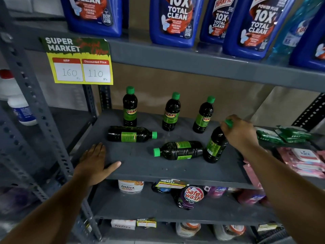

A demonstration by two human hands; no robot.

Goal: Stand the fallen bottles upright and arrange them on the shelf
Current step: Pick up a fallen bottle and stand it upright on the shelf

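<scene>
Dark bottles with green caps and green labels sit on the grey shelf (144, 166). At the back, three stand upright: a left one (130, 107), a middle one (171, 112) and a right one (203, 115). Two lie on their sides, one at the left (131, 134) with its cap pointing right, one in the middle (178, 150) with its cap pointing left. My right hand (240, 132) grips the neck and cap of another bottle (215, 146), which stands slightly tilted against the middle fallen one. My left hand (95, 162) rests flat and open on the shelf's front left corner.
Big blue cleaner bottles (173, 20) fill the shelf above, with a yellow price tag (79, 67) hanging from its edge. Green packets (281, 135) and pink wipe packs (306, 161) lie to the right. Pouches and tubs (192, 195) sit on the shelf below. A perforated steel upright (42, 110) stands at left.
</scene>
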